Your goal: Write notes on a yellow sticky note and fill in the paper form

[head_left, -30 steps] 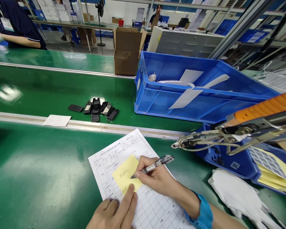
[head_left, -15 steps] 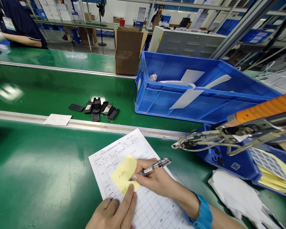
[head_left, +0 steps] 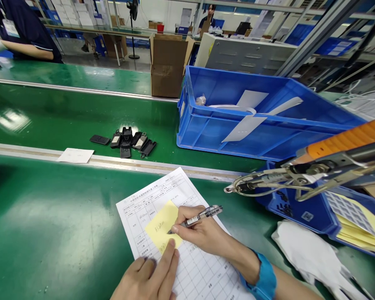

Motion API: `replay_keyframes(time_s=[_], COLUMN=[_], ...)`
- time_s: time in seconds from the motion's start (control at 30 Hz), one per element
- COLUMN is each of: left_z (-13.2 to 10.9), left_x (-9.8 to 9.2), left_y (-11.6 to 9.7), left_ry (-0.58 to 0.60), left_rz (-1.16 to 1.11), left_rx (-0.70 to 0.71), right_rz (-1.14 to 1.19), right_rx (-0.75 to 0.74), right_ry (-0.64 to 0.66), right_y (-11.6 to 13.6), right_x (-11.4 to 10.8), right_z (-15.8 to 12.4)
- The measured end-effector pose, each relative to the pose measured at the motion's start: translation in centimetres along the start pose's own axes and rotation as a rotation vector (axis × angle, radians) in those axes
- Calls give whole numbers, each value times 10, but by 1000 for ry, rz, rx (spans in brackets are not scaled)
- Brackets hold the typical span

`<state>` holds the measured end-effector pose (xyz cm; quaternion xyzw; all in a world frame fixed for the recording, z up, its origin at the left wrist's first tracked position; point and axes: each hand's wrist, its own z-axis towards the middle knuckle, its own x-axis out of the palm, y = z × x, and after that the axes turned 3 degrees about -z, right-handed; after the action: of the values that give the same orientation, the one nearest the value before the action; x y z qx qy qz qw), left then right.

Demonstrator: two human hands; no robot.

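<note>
A pen (head_left: 203, 216) with a clear barrel is pinched in my right hand (head_left: 203, 233), its tip on a yellow sticky note (head_left: 156, 221). Handwriting shows on the note, which lies over a printed paper form (head_left: 187, 196) with a ruled table. Resting on the note's lower edge is the outstretched index finger of my left hand (head_left: 153, 271); the hand is open and lies on the form, partly cut off by the frame's bottom. A blue band (head_left: 262, 275) circles my right wrist.
Several black plastic cases (head_left: 126, 141) lie on the green bench beyond a white paper slip (head_left: 76, 155). A large blue crate (head_left: 231, 133) stands behind. At right are an orange-handled tool (head_left: 346, 141), blue bins (head_left: 318, 221) and white gloves (head_left: 306, 250). A co-worker (head_left: 25, 37) is at upper left.
The pen and my right hand have shifted very slightly left. My left hand stays on the note, and the view has barely moved.
</note>
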<state>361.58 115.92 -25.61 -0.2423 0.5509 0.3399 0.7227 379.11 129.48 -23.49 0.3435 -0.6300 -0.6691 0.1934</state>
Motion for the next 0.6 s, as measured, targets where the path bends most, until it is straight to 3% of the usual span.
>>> replay_keyframes(time_s=[0.6], left_z=[0], left_x=[0], left_y=[0], left_ry=[-18], left_rz=[-3], left_rx=[-3], right_rz=[-11], right_rx=[11], right_ry=[8], right_y=[-2], right_x=[1], right_z=[-1])
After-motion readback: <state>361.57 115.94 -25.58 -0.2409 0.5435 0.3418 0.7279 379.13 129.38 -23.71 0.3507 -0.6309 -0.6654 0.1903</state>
